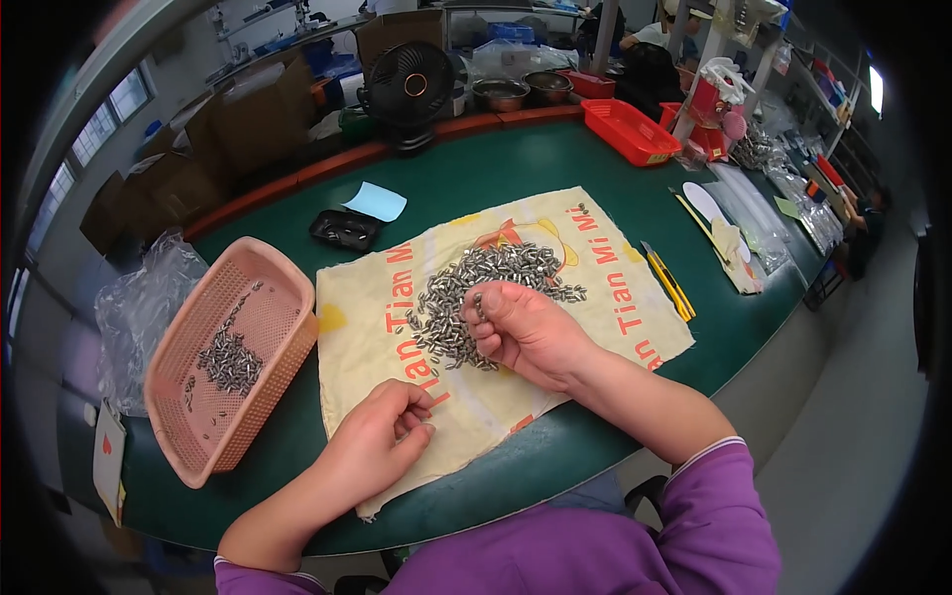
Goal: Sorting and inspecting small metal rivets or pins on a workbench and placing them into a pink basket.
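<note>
A heap of small shiny metal cylinders (506,266) lies on a cream printed cloth (605,258) in the middle of the table. Over the near side of the heap, my right hand (521,332) is closed, pinching at least one small metal cylinder (479,305) between thumb and fingers. My left hand (382,436) rests on the cloth's near left part, fingers curled inward. Whether anything is inside them is hidden. Left of the cloth stands a pink plastic basket (226,451), tilted in view, with more of the metal cylinders (230,364) on its bottom.
Behind the cloth are a black tray (344,230), a blue paper (376,201) and a black fan (409,84). A yellow cutter knife (668,285) lies on the right. A red tray (630,131) stands at the back. Clear plastic bags (139,322) lie beyond the basket.
</note>
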Tool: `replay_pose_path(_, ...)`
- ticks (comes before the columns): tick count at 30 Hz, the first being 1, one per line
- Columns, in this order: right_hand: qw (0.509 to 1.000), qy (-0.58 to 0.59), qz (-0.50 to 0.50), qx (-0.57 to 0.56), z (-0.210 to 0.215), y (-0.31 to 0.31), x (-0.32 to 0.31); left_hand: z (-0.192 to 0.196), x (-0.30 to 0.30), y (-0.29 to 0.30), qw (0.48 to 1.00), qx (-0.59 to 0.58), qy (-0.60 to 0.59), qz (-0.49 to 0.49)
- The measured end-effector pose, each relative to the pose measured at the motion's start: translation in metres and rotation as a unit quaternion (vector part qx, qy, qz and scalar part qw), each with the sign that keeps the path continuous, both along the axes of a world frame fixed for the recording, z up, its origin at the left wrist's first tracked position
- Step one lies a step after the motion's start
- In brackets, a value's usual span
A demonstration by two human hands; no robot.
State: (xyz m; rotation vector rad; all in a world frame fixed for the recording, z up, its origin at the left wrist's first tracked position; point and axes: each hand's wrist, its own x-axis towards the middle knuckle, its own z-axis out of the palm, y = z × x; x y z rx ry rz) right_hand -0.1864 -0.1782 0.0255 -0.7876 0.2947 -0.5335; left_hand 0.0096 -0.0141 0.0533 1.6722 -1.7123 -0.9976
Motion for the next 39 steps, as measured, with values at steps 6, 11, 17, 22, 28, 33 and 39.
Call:
replay_pose_path(6,0.999,-0.038,-0.010,0.036,0.008,-0.002,0.003,-0.007,0.004,-0.002,1.000,-0.010,0.027,-0.013)
replay_pose_path(11,0.998,-0.048,0.003,0.045,0.002,-0.009,0.003,-0.024,0.007,-0.009,0.987,0.039,0.155,-0.013)
replay_pose_path(17,0.995,0.045,-0.017,-0.085,-0.004,0.011,0.003,-0.024,0.010,-0.011,0.871,0.207,0.445,-0.018)
replay_pose_path(22,0.899,0.131,0.017,-0.418,-0.004,0.050,0.007,-0.032,0.011,-0.009,0.792,0.321,0.519,-0.023)
replay_pose_path(28,0.965,0.075,-0.004,-0.252,-0.009,0.037,0.009,-0.034,0.008,-0.012,0.786,0.275,0.554,-0.012)
replay_pose_path(33,0.987,0.107,-0.021,-0.117,-0.002,0.027,0.010,-0.037,0.012,-0.015,0.795,0.243,0.555,-0.001)
replay_pose_path(39,0.996,0.065,0.015,-0.057,-0.016,0.023,0.011,-0.037,0.011,-0.011,0.820,0.226,0.525,0.031)
